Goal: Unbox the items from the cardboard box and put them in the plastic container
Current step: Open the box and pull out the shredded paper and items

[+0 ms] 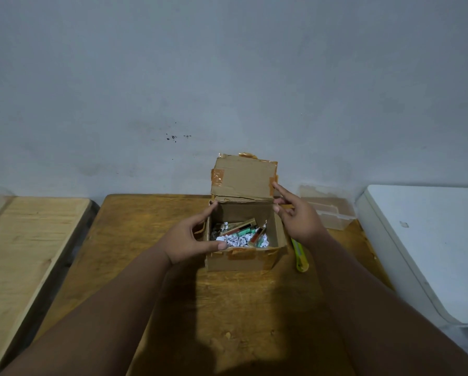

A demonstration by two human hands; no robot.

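Sitting at the centre of the frame on the brown wooden table (173, 289), the cardboard box (242, 260) stands with its lid flap (242, 176) raised upright against the wall behind it. Its contents lie on the floor of the box: several slim packets (241, 230) in gold, green and red, bedded in shredded white paper (235, 241). None has yet been lifted out, so the step in hand is judged to be the first extraction. To do it well, keep the flap folded fully back so it does not fall over the opening, steady the box by its left wall, and take one packet at a time from above the shreds so that loose paper stays behind. The left hand (189, 240) is spread wide, thumb resting on the near left rim and fingers reaching along the left wall to the far left corner; it braces the box and clasps nothing else. The right hand (299, 217) is released, fingers extended, index tip touching the flap's right edge, holding no item. Right of the box lies a yellow utility knife (300, 256), untouched. The clear plastic container (329, 210) waits at middle right of the frame, behind the right hand.
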